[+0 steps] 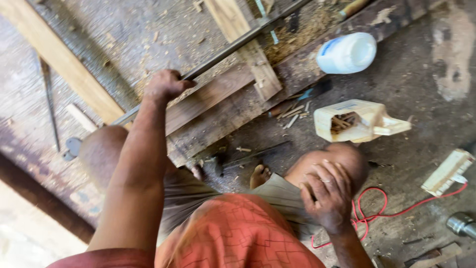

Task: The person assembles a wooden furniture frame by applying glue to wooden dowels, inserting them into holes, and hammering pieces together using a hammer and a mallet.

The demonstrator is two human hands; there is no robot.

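Metal bar [233,47], long axis lower-left to upper-right, left hand [166,84] grip wrapped around it; right hand [327,191] spread on knee [342,156]

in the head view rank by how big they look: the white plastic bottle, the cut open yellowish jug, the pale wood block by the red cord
1. cut-open jug
2. white bottle
3. wood block
The bottle lies farther from the camera, so the top two are unsure.

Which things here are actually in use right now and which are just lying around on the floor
In use:
left hand closed around the long metal bar
wooden boards lying under the bar
right hand resting on the knee, holding nothing

Lying about:
white plastic bottle on its side
cut-open jug with small wooden pieces inside
red cord
pale wooden block
metal cylinder
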